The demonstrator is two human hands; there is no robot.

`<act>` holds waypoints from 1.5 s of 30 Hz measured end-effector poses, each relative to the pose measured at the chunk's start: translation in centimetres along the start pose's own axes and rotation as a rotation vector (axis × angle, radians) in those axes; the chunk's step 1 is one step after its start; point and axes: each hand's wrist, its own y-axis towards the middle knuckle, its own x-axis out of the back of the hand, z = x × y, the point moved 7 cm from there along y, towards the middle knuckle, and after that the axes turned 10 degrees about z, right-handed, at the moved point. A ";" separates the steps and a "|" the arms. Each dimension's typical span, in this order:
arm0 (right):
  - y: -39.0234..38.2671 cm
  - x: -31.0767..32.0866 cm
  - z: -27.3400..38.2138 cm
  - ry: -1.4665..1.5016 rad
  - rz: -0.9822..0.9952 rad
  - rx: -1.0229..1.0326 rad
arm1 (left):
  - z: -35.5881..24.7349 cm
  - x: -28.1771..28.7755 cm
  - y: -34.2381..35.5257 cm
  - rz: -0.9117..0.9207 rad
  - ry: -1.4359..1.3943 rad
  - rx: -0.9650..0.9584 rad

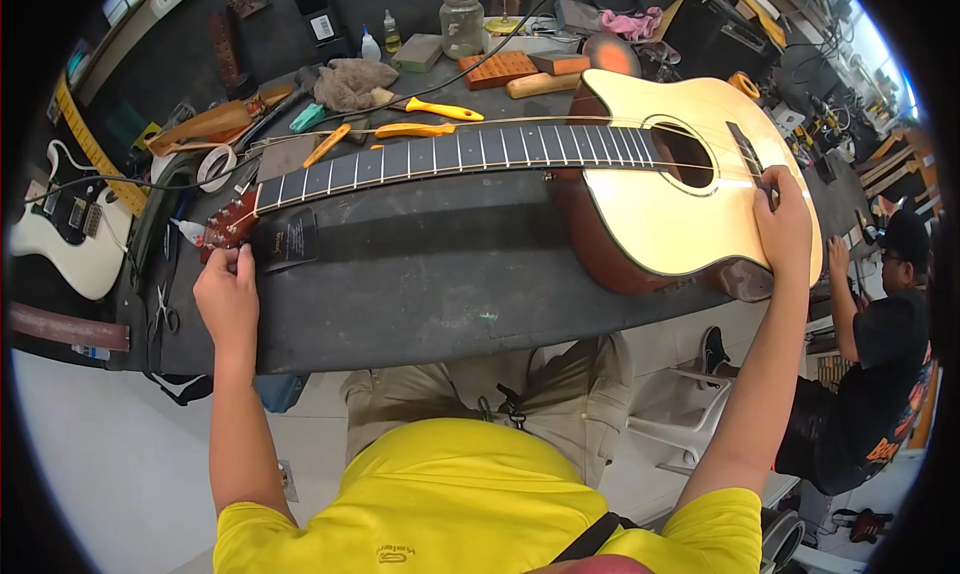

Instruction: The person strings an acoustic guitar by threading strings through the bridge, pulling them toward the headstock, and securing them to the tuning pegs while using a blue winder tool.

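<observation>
An acoustic guitar [660, 224] with a pale top and reddish-brown sides lies face up on the dark workbench. Its headstock [230, 216] points left and its body is at the right. My left hand [228, 296] is closed, thumb and fingers pinching a tuning peg at the headstock's near edge. Over the strings beside the bridge [745, 149], my right hand [785, 219] is closed with bent fingers; whatever they grip is hidden. A few strings run along the fretboard [450, 154], one bowing out past its far edge. A dark printed card [290, 242] lies beside the headstock.
Behind the neck lie yellow-handled tools [440, 109], a grey rag [352, 82], a tape roll [216, 167] and a glass jar [462, 24]. Scissors [162, 312] and a white electric guitar body [75, 229] are at left. A black cable crosses the bench. Another person [870, 374] works at right.
</observation>
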 end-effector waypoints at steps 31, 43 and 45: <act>0.2 -0.4 -0.4 0.072 -0.011 0.030 | 2.9 -2.0 -1.2 0.012 -0.389 0.293; 0.1 -0.1 0.6 0.034 0.018 0.052 | 2.9 -2.4 -1.4 -0.011 -0.662 0.444; 0.1 0.0 0.4 0.037 0.031 0.029 | 3.1 -2.5 -1.5 -0.016 -0.738 0.486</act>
